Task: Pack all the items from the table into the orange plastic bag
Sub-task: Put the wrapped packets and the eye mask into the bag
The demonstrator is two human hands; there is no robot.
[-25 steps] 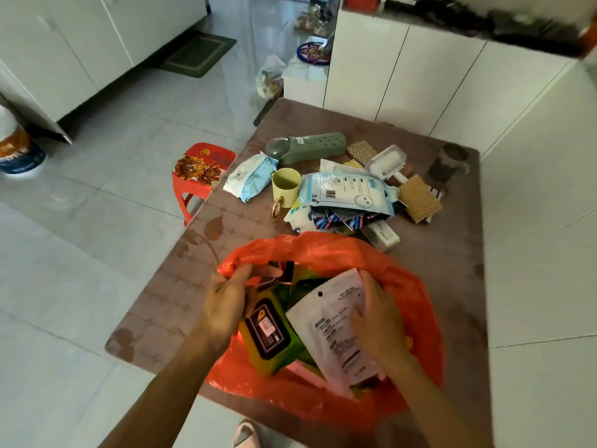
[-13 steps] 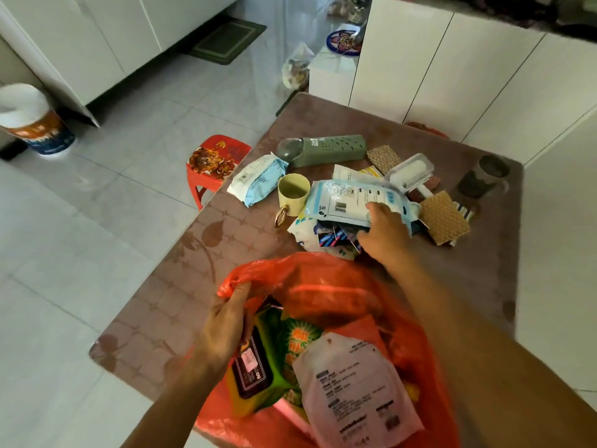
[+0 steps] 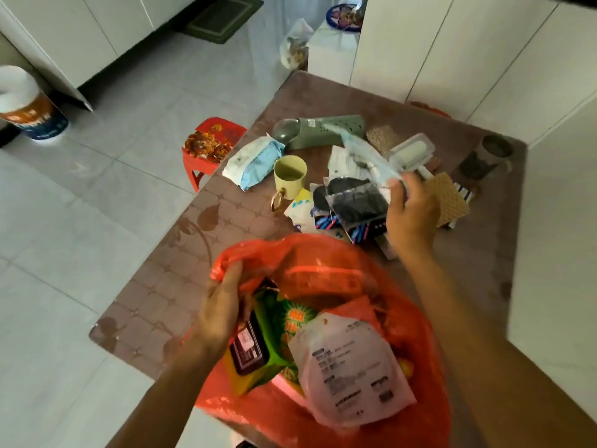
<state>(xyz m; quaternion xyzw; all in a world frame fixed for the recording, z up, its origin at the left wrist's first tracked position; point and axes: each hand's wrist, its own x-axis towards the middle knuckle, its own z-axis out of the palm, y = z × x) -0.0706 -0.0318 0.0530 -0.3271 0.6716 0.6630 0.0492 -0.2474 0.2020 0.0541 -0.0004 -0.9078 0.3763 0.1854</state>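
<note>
The orange plastic bag (image 3: 326, 263) lies open at the table's near edge. It holds a white pouch (image 3: 349, 367), a green packet and a yellow-black pack. My left hand (image 3: 223, 308) grips the bag's left rim. My right hand (image 3: 410, 215) is over the pile and holds a light-blue plastic packet (image 3: 361, 153), lifted and tilted on edge. Under it lie dark items in clear wrap (image 3: 355, 202). A yellow mug (image 3: 289, 173), a blue-white tissue pack (image 3: 255, 160) and a green case (image 3: 323, 129) lie on the table.
The brown table (image 3: 193, 253) also carries a clear box (image 3: 412, 151), a waffle-patterned square (image 3: 449, 198) and a dark jar (image 3: 487, 156). A red stool (image 3: 210, 147) stands left of the table. White cabinets rise behind it. A bucket (image 3: 29, 108) sits on the floor, far left.
My right hand left the white pouch in the bag, reached to the pile, and has now lifted the light-blue packet, uncovering the dark wrapped items. My left hand kept hold of the rim.
</note>
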